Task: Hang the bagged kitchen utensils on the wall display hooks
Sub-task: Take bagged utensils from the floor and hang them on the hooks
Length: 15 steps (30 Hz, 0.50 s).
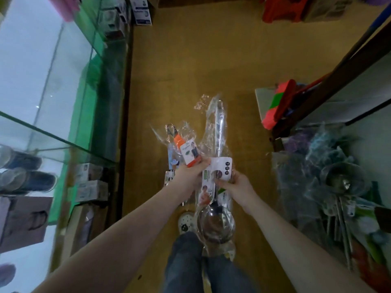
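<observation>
At the bottom centre, jeans [186, 261] and a white shoe [185, 222] stand on the brown floor [190, 70]. Just above them hangs the bagged ladle [215, 225], bowl toward the person and handle pointing up the frame. The right hand [239, 187], right of centre, pinches the ladle's bag at its white label card, thumb on the front and fingers curled behind. The left hand [189, 176], just left of it, is closed round a bundle of smaller bagged utensils [182, 149], one with an orange handle, which fan out toward the upper left; its fingertips also touch the top of the ladle's card. At the right edge lies a heap of more bagged utensils [338, 187], blurred. A glass cabinet [53, 81] fills the left side, with small boxes [91, 180] at its foot.
</observation>
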Motion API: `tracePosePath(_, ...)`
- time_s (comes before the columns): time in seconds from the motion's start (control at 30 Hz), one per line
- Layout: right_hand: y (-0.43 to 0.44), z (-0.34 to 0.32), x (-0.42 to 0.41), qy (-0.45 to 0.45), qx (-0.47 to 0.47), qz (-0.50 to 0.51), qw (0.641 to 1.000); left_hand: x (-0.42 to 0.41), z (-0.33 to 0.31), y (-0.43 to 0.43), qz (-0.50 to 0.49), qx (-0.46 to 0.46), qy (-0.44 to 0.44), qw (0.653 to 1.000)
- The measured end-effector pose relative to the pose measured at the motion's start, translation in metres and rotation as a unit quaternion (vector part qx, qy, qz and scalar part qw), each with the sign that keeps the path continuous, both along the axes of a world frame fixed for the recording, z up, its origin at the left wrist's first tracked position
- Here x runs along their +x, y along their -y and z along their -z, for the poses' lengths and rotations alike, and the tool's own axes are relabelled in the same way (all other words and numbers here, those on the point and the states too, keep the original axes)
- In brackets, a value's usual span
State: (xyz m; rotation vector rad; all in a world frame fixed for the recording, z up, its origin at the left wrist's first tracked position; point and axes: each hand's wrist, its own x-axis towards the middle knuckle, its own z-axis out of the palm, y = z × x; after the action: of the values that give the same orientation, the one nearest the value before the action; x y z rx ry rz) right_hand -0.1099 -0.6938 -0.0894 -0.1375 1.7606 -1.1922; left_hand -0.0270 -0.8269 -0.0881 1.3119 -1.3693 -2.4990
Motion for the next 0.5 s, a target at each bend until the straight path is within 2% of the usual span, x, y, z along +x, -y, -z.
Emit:
tracePosePath(0.17,0.01,0.048,0.012,0.005,0.027,0.01,1.0,0.011,0.041,0.013,0.078,0.025,0.028,0.996)
tracePosePath(0.27,0.013,0.077,0.016,0.005,0.032,0.015,0.999,0.02,0.075,0.017,0.078,0.032,0.052,0.995)
tracePosePath(0.5,0.026,0.17,0.015,-0.013,0.052,0.022,0.998,0.02,0.163,0.021,0.039,-0.061,0.072,0.995)
